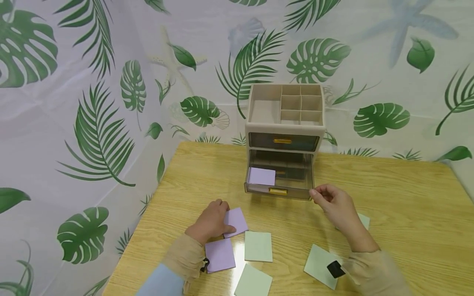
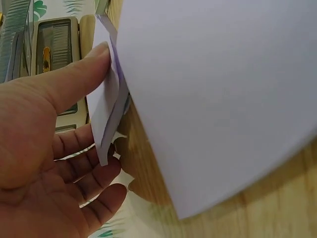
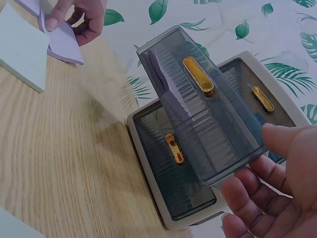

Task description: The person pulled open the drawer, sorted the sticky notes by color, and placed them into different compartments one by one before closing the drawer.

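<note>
My left hand (image 1: 210, 222) grips a purple pad (image 1: 236, 222) at its left side, thumb on top; the left wrist view shows the pad (image 2: 105, 99) between thumb and fingers. Just below lies a second purple pad (image 1: 220, 255). The drawer unit's (image 1: 285, 129) middle drawer (image 1: 292, 193) is pulled out, with a purple pad (image 1: 262, 176) in its left part. My right hand (image 1: 338, 207) holds that drawer's front right corner between thumb and fingers; the right wrist view shows the fingers beneath the corner of the drawer (image 3: 218, 124).
Pale green pads lie on the wooden table (image 1: 407, 205): one (image 1: 258, 246) right of the purple pads, one (image 1: 253, 281) nearer the front edge, one (image 1: 320, 265) by the right sleeve, and another (image 1: 364, 220) partly behind the right wrist. A patterned cloth hangs behind.
</note>
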A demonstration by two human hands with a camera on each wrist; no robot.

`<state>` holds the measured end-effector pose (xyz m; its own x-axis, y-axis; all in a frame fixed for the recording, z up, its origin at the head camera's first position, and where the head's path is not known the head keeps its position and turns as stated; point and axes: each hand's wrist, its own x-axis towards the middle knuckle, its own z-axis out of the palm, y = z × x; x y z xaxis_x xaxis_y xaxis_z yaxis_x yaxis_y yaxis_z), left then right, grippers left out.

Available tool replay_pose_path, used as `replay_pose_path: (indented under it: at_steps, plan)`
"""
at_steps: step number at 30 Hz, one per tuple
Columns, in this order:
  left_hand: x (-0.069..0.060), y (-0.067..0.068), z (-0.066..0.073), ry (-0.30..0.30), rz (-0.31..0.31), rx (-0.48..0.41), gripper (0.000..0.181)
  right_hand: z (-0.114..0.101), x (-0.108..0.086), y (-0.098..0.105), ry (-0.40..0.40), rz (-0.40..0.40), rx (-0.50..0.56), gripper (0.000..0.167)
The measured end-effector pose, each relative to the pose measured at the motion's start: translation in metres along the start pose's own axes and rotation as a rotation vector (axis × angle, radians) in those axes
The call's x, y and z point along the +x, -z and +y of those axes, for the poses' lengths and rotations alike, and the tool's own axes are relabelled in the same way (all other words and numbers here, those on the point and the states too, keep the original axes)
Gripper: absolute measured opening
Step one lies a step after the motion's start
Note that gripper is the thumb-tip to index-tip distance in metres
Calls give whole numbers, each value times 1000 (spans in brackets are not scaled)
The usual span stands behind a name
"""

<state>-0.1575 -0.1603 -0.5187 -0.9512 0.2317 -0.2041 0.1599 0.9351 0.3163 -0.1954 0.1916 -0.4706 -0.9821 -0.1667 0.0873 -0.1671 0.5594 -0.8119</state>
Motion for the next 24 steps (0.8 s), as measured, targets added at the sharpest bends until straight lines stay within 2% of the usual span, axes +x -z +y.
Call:
replay_pose_path:
  at_steps: [8, 15, 24]
  plan:
    - [3, 1, 1, -9, 8, -17, 61, -1, -1, 2, 0, 19, 1, 39]
    - [4, -3, -2, 5, 0, -44, 61, 0, -1, 1, -15, 5, 13, 40]
    - [0, -2, -7, -41, 78, -52, 50, 2, -1, -1, -17, 5, 31, 38]
